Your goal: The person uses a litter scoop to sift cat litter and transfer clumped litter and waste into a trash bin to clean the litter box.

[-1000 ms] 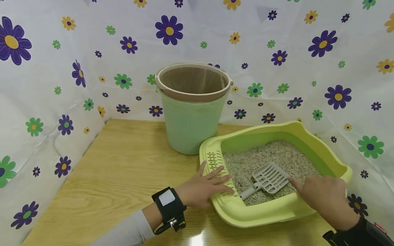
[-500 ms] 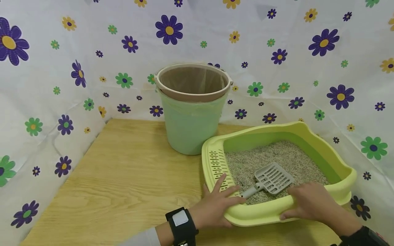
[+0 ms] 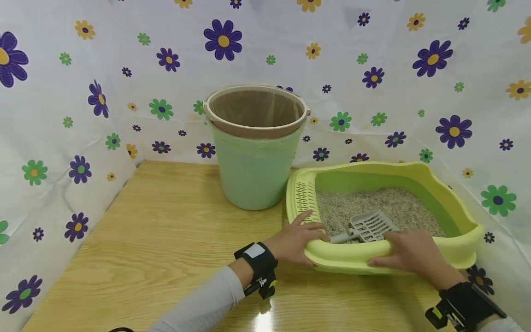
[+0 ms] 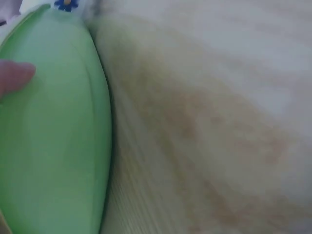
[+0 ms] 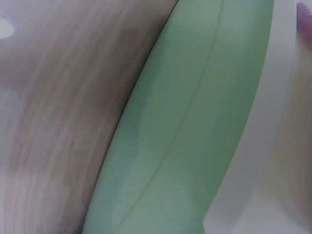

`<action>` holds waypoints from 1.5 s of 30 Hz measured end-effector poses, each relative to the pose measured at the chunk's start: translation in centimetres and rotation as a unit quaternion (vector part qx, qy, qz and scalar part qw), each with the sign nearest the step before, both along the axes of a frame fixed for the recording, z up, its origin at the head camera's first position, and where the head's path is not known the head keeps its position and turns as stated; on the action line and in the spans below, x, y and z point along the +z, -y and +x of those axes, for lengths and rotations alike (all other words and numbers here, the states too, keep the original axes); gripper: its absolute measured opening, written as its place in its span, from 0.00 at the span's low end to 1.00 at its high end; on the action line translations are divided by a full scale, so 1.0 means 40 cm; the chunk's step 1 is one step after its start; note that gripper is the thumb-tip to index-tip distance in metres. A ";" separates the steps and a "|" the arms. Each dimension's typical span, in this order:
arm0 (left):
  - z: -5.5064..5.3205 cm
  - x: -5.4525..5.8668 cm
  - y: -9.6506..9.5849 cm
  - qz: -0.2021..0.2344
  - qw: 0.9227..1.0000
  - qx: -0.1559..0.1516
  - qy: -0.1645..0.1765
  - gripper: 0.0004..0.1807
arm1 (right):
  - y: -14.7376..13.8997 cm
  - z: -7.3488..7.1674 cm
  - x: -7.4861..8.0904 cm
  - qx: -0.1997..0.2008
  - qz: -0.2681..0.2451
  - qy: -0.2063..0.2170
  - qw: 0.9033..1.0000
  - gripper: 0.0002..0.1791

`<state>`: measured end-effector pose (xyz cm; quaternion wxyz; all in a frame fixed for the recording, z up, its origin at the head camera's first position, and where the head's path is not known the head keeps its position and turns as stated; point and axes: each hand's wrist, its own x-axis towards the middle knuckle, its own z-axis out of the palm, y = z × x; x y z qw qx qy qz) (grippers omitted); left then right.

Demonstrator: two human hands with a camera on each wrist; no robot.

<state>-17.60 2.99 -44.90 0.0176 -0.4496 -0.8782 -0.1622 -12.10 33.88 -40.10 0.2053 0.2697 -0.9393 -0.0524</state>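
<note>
A yellow-green litter box (image 3: 352, 252) stands at the right of the table, filled with grainy litter (image 3: 394, 200). On the litter lies a grey slotted litter scoop (image 3: 371, 226), its handle pointing left toward the front corner. My left hand (image 3: 296, 240) grips that corner, fingers over the slotted ledge and thumb low on the outside. The front rim is held by my right hand (image 3: 415, 251), fingers over the edge and thumb outside. In the left wrist view a fingertip (image 4: 17, 75) lies against the box's green outer wall; the right wrist view shows mostly the box's side (image 5: 180, 122).
Behind the box's left end stands a pale green bucket (image 3: 257, 175) with a brown bucket (image 3: 257, 132) nested in its top. The wooden table (image 3: 166, 240) stretches off to the left. A white flower-print sheet (image 3: 182, 78) encloses the back and sides.
The litter box has turned and shifted right and back, so its front rim runs more level across the view. Both hands have moved onto the rim; the right has left the scoop's edge.
</note>
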 end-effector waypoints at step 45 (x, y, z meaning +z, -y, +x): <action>-0.195 0.349 0.341 0.088 0.923 0.310 -0.209 0.30 | 0.230 -0.302 0.083 -0.098 0.141 0.561 0.810 0.14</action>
